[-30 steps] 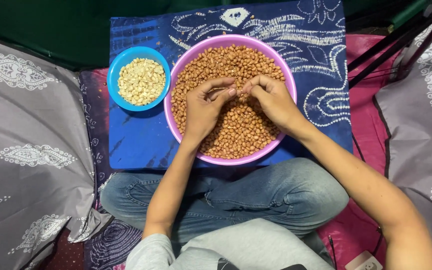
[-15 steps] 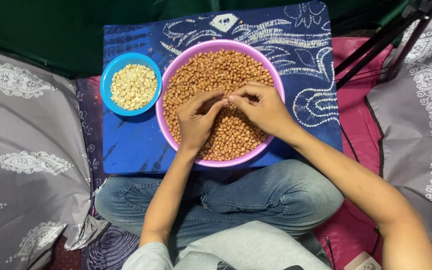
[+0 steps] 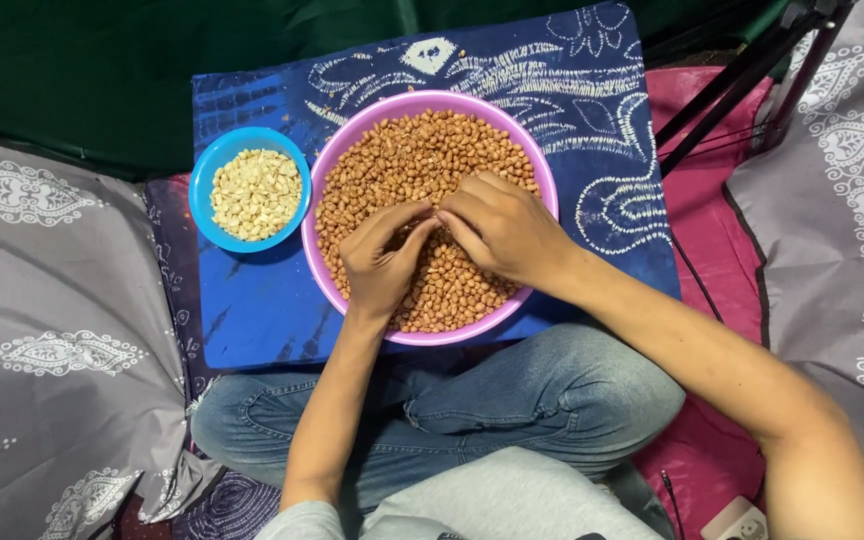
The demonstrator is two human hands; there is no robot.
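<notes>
Where hands (image 3: pixel 442 235) meet, peanuts (image 3: pixel 402 165) lie beneath.

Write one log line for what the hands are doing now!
left hand: in purple bowl, on brown peanuts | right hand: fingertips meeting left | blue bowl: peeled peanuts

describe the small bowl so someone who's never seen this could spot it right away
Find the blue patterned cloth in front of the seated person. At its left edge, touching the large purple bowl of brown peanuts, sits the small blue bowl. It alone holds pale, skinless peanuts.
</notes>
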